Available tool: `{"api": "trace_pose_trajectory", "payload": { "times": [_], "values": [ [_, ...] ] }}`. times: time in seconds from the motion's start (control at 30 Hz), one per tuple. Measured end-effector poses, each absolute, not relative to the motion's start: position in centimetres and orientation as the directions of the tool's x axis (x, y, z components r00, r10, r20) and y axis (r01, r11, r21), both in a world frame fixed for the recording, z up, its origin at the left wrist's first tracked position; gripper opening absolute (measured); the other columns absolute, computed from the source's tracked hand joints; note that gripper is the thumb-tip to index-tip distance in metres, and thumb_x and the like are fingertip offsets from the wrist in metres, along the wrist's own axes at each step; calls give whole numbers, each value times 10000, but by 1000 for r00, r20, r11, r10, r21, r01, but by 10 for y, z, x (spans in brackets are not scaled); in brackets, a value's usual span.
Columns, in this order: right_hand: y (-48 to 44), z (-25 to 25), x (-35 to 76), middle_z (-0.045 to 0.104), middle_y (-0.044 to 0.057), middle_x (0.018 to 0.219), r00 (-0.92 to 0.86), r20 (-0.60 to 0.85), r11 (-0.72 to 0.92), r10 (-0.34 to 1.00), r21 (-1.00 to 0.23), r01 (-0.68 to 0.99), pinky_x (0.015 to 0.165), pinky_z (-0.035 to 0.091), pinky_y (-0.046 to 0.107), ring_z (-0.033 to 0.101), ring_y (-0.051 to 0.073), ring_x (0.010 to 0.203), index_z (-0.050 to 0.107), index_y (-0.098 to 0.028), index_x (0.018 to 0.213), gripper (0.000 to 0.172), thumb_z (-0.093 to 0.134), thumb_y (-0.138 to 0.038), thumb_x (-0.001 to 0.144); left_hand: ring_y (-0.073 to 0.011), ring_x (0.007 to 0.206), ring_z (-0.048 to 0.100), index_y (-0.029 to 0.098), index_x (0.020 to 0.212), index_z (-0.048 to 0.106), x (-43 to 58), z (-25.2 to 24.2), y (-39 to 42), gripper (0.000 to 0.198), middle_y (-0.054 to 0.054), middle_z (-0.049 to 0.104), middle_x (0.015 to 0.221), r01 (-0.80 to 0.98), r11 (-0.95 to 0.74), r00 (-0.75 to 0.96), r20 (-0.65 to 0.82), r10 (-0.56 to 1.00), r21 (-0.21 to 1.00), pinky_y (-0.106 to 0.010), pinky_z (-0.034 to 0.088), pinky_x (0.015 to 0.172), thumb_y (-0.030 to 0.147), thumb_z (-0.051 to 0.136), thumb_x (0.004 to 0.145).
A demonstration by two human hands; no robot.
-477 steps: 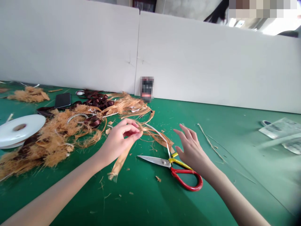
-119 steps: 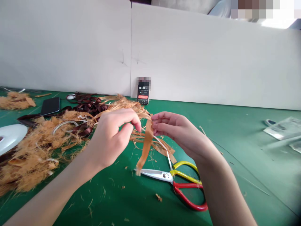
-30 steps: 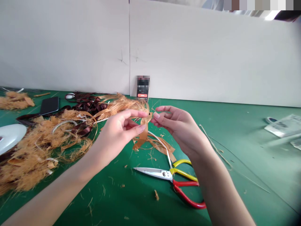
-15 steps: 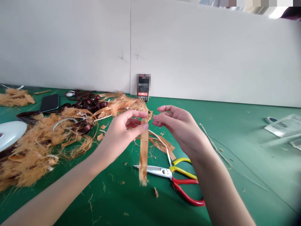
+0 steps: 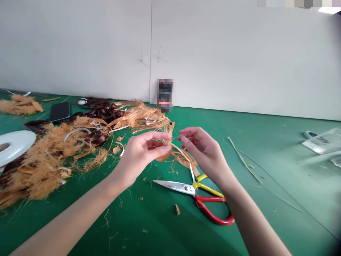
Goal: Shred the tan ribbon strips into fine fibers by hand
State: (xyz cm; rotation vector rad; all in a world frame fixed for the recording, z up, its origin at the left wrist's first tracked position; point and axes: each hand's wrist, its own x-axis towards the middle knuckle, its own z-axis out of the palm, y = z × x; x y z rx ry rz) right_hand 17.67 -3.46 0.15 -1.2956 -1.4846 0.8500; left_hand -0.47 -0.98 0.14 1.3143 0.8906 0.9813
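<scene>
My left hand (image 5: 145, 151) pinches a tan ribbon (image 5: 164, 155) between thumb and fingers. The ribbon's frayed end sticks up at the fingertips, and its lower part curves into a loop below them. Just to the right, my right hand (image 5: 204, 149) hovers with fingers bent and thumb slightly apart. No object shows in it, though a fine thread could be too small to see. Below the hands, scissors (image 5: 186, 188) with one yellow and one red handle lie on the green table (image 5: 149, 227), partly behind my right forearm.
Frayed tan fibres (image 5: 39, 170) spread over the left side. Behind them are dark brown ribbon (image 5: 102, 112), a phone (image 5: 60, 111) and a white spool (image 5: 18, 142). A pixelated device (image 5: 165, 95) leans on the white wall. At right lie thin strands (image 5: 245, 161) and a clear plastic bag (image 5: 323, 140).
The ribbon hung straight down with its frayed end low over the scissors; now it is folded up, frayed end at the left fingertips. The right hand has shifted slightly downward and right.
</scene>
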Motion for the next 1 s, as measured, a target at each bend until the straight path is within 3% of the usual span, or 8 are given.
{"api": "trace_pose_trajectory", "payload": {
  "times": [0.1, 0.17, 0.33, 0.5, 1.0],
  "values": [
    [-37, -2, 177, 562, 59, 1141, -17, 397, 358, 918, -807, 470, 752, 497, 288, 572, 119, 818, 576, -221, 1114, 240, 587, -249, 877, -190, 875, 659, 203, 947, 705, -6, 3, -13, 239, -41, 722, 966, -79, -10, 354, 38, 934, 997, -303, 544, 754, 266, 763, 724],
    [-38, -1, 175, 538, 66, 1183, -44, 458, 410, 888, -742, 530, 776, 506, 302, 572, 118, 809, 600, -223, 1112, 270, 631, -208, 844, -193, 876, 665, 198, 932, 706, -6, 3, -15, 226, -37, 724, 936, -97, -13, 369, 48, 928, 995, -312, 548, 781, 245, 766, 718],
    [-38, 4, 169, 603, 73, 1088, -103, 538, 475, 837, -619, 626, 767, 510, 312, 608, 136, 831, 679, -194, 891, 101, 617, -132, 839, -182, 908, 667, 208, 924, 710, -5, 6, -19, 184, -23, 726, 930, -107, -36, 385, 75, 920, 994, -296, 547, 830, 247, 745, 747],
    [-40, 5, 169, 648, 61, 980, -108, 580, 502, 807, -579, 643, 740, 517, 314, 635, 152, 854, 666, -201, 751, 160, 598, -82, 833, -185, 931, 661, 208, 938, 710, -5, 7, -21, 193, -28, 721, 978, -76, -79, 371, 102, 923, 994, -300, 545, 851, 260, 740, 754],
    [-51, 2, 176, 722, 54, 899, -68, 675, 488, 735, -456, 745, 686, 546, 328, 670, 178, 805, 721, -229, 775, 191, 592, -102, 836, -171, 849, 644, 211, 949, 713, -5, 4, -22, 217, -35, 708, 985, -51, -102, 335, 113, 935, 993, -301, 538, 807, 280, 746, 746]
  ]
}}
